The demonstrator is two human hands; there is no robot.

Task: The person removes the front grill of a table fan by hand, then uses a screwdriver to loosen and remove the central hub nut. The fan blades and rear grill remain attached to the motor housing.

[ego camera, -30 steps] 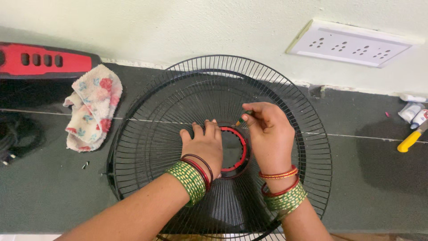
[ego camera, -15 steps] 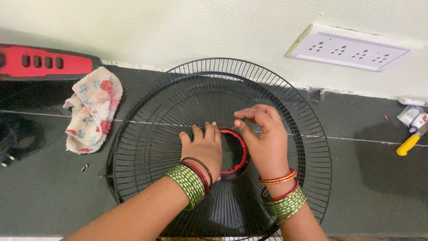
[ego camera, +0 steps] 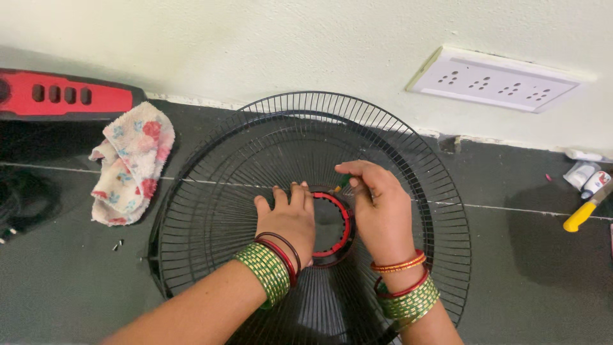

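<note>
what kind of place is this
Probably a home repair spot on a dark floor beside a wall: a black fan guard lies flat, with a multi-socket plate and a yellow-handled tool nearby.

fan guard (ego camera: 268,137) lies on the counter (ego camera: 70,281), cloth (ego camera: 131,163) left, socket plate (ego camera: 495,80) behind.

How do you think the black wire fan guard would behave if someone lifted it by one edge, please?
The fan guard is thin open wire, so it is probably light for its size. Its welded rings suggest it stays fairly stiff, perhaps flexing slightly. Being round and domed, it might rock or roll on its rim once the left hand stops pressing it.
</note>
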